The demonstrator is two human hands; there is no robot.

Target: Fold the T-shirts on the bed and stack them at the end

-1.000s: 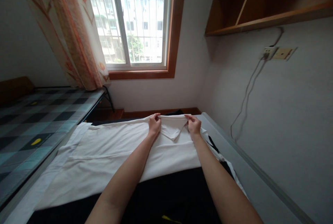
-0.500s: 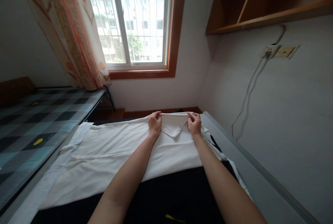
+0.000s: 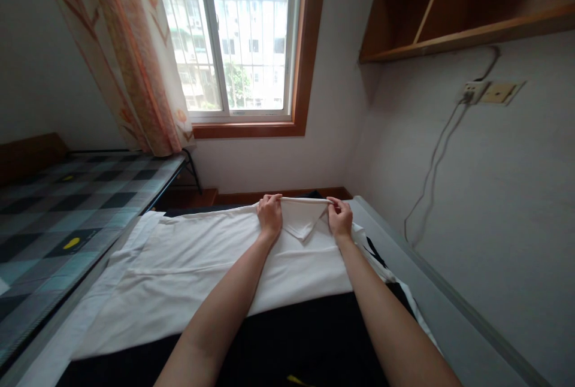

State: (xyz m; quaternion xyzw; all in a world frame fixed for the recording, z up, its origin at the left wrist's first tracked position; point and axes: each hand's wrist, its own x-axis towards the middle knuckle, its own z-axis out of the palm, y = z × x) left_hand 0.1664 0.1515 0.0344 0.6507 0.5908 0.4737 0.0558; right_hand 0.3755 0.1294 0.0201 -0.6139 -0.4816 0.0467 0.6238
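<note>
Creased white cloth point(image 3: 202, 240), pointed flap point(image 3: 302, 219), our left hand point(image 3: 270, 215) at its nine o'clock, right hand point(image 3: 340, 218) at three, both pinching its edge.

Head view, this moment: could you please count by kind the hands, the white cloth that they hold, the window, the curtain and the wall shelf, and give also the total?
Hands: 2 (left hand, right hand)
White cloth held by both: 1
Window: 1
Curtain: 1
Wall shelf: 1
Total: 6
</note>
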